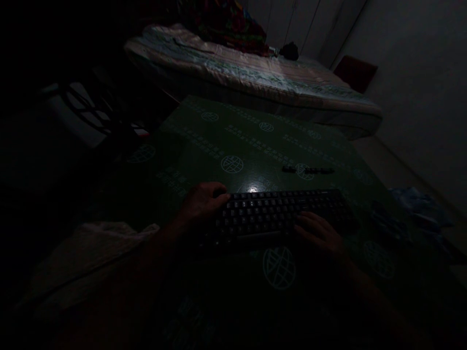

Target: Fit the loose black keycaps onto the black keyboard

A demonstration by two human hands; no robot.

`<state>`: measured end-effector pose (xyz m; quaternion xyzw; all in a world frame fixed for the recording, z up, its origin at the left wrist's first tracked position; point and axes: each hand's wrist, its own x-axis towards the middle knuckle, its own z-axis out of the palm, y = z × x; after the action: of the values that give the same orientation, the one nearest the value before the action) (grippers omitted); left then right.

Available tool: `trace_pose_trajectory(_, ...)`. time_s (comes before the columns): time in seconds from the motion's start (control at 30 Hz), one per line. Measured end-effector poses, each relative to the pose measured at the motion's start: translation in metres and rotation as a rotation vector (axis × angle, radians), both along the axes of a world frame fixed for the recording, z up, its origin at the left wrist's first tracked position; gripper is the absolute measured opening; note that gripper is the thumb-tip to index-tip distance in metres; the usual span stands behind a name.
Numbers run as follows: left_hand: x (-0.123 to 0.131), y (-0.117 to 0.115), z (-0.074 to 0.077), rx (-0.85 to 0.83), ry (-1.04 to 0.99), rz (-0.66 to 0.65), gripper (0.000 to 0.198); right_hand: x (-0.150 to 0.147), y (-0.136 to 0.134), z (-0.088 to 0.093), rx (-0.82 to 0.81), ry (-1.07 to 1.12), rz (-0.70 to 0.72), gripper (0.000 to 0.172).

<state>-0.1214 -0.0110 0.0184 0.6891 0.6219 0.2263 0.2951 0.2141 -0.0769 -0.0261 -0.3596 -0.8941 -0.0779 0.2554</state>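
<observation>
A black keyboard (268,214) lies on a dark green table (251,146) printed with white globes and lettering. My left hand (204,204) grips the keyboard's far left corner, its thumb over the edge. My right hand (319,234) rests on the front edge to the right of the space bar, with fingers stretched over the keys there. Behind the keyboard lies a thin dark strip (308,170), perhaps a row of loose keys; the dim light hides its detail.
A dark bundled thing (388,221) sits at the table's right side, and bluish cloth (419,206) lies beyond it. Pale cloth (95,253) is at the left. Past the table stands a bed (255,73); a dark chair (87,107) stands at the far left.
</observation>
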Motion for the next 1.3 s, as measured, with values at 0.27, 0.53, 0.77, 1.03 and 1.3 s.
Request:
trace_pose_trajectory(0.27,0.000,0.001,0.001,-0.026,0.042,-0.006,0.032,0.002,0.002,0.001,-0.033,0.032,0.029,0.027)
trace_pose_trajectory(0.53,0.001,0.001,0.001,-0.009,0.036,-0.002,0.033,-0.003,-0.003,0.004,0.074,-0.038,0.019,0.025)
trace_pose_trajectory(0.77,0.001,0.000,0.001,-0.010,0.018,-0.005,0.032,-0.017,-0.015,0.002,0.144,-0.046,-0.065,0.028)
trace_pose_trajectory(1.03,0.002,0.001,0.000,-0.016,0.023,0.009,0.034,-0.024,-0.022,0.000,0.180,-0.085,-0.142,0.028)
trace_pose_trajectory(1.3,0.001,0.002,-0.001,-0.006,0.050,0.005,0.034,-0.026,-0.024,-0.002,0.220,-0.074,-0.176,0.029)
